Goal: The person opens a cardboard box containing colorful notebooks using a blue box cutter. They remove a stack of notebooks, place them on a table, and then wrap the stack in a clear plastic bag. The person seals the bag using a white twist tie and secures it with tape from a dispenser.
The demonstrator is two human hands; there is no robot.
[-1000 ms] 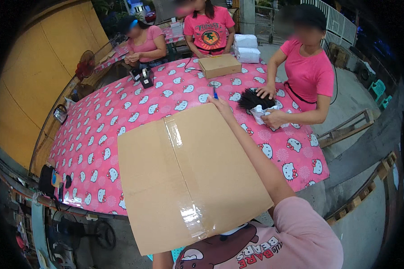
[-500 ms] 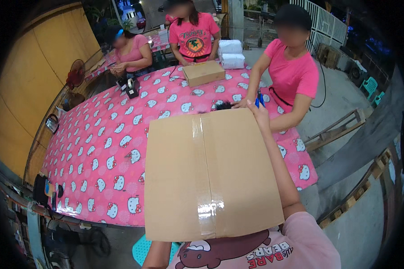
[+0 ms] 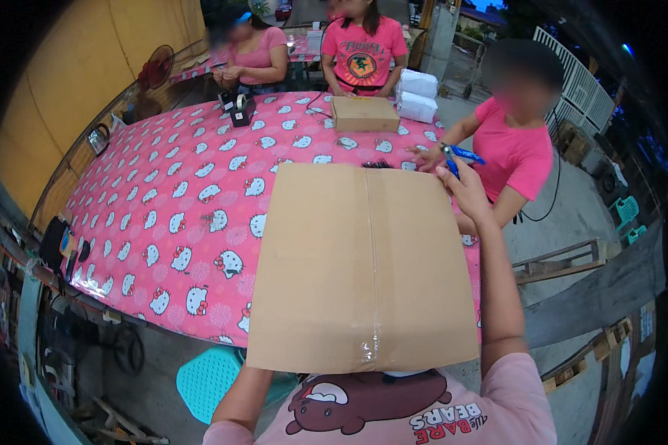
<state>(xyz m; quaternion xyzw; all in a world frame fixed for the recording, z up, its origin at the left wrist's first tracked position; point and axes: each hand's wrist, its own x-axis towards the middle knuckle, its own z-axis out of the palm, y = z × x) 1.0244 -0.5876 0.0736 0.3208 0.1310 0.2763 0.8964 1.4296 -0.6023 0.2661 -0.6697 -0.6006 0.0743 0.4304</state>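
Note:
A large brown cardboard box [image 3: 360, 271], taped along its middle seam, is in front of my chest and overlaps the table's near side. My right hand [image 3: 464, 189] is closed at its far right corner. Beside my right thumb and index finger, a blue-handled tool [image 3: 455, 159] that looks like scissors sticks up, its two blue parts spread. Whether my fingers hold it is hard to see. My left forearm [image 3: 245, 393] reaches up to the box's near left corner; my left hand is hidden behind the box. A small dark tuft [image 3: 378, 165] shows past the far edge.
The table wears a pink cat-print cover [image 3: 148, 222]. A co-worker [image 3: 512, 148] stands close at right, a hand near the tool. Two more people are beyond the table. On it are a flat carton [image 3: 364, 115], white packages [image 3: 417, 95] and a tape dispenser [image 3: 241, 111]. A turquoise stool [image 3: 208, 382] stands lower left.
The view has shifted, so the table and people sit further right and higher. The blue tool's parts have spread apart. The co-worker's hand by it has opened its fingers.

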